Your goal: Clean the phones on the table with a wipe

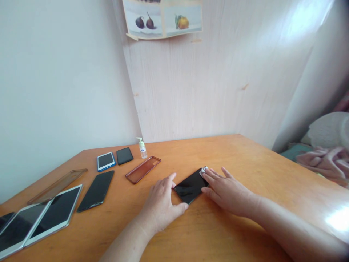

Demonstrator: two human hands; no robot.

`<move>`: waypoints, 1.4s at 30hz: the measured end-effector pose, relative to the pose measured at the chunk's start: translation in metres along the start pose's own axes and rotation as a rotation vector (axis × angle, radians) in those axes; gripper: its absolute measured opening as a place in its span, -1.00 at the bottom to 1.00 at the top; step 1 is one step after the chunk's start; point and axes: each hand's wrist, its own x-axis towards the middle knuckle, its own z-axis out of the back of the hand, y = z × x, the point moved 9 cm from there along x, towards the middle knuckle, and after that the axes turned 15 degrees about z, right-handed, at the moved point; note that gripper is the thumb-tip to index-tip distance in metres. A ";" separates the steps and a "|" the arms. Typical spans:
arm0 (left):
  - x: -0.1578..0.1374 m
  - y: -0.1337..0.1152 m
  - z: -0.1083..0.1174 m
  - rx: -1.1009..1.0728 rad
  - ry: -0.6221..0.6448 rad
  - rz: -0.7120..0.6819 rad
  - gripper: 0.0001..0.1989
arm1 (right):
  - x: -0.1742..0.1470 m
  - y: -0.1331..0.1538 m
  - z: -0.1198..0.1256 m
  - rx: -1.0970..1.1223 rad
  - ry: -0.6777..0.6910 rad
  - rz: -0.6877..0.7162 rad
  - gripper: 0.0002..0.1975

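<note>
A black smartphone [191, 186] lies screen up on the wooden table, angled between my two hands. Around its near left end, my left hand [162, 203] has thumb and fingers spread to the edges, steadying it. My right hand [227, 191] rests over the far right end. Under its fingertips a small crumpled white wipe [203, 171] is pressed against the screen's upper corner. Part of the wipe is hidden by the fingers. Dark reflections show on the glass.
Left of my hands are a reddish phone case [143, 170], a black phone [96, 191], a blue-edged phone [106, 161], another dark phone [124, 155], a clear brownish case [57, 186] and white tablets [54, 211]. A pump bottle [142, 149] stands near the wall.
</note>
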 end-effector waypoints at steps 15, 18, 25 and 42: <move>0.001 -0.002 -0.001 0.065 0.015 -0.021 -0.27 | -0.010 0.019 0.011 -0.113 0.074 0.061 -0.45; -0.001 -0.007 -0.001 0.084 0.018 -0.048 -0.36 | -0.010 0.037 0.011 -0.086 0.055 0.128 -0.45; -0.005 -0.014 -0.003 0.082 0.027 -0.091 -0.41 | -0.016 0.080 0.020 0.112 0.005 0.350 -0.48; 0.002 0.001 0.003 0.147 -0.052 -0.036 -0.25 | 0.002 0.014 0.021 0.037 -0.046 0.058 -0.83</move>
